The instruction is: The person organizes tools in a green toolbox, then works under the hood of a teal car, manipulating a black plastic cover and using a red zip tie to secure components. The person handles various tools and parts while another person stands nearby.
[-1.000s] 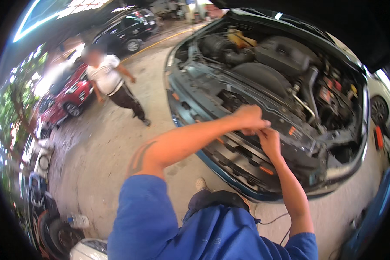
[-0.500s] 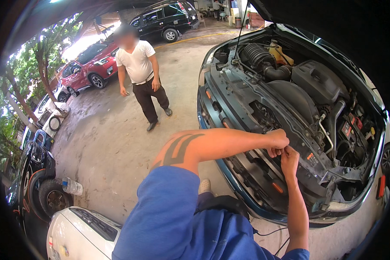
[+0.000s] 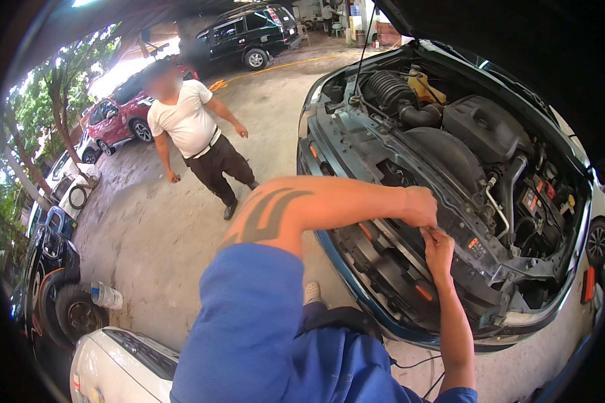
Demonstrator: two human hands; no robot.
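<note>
A car with its hood raised fills the right side, its engine bay [image 3: 470, 134] exposed. Over the front edge of that bay, my two hands meet above the dark radiator panel [image 3: 460, 225]. My left hand [image 3: 421, 207] is curled closed, its arm reaching across from the left. Just below it, my right hand [image 3: 439, 250] is pinched closed, fingertips against the left hand's. Whatever lies between the fingers is too small or hidden to make out. Beneath my arms runs the car's open front end with its grille area and orange reflectors [image 3: 423, 291].
A person in a white shirt [image 3: 185, 124] walks on the concrete floor to the left. A white car [image 3: 117, 369] stands close behind at lower left, near a wheel [image 3: 81, 310] and a clear plastic container [image 3: 107, 295]. A thin prop rod [image 3: 366, 43] rises by the hood.
The person in the white shirt has come nearer and moved left. My hands stay together over the front panel, the fingers shifting slightly. The view has shifted a little.
</note>
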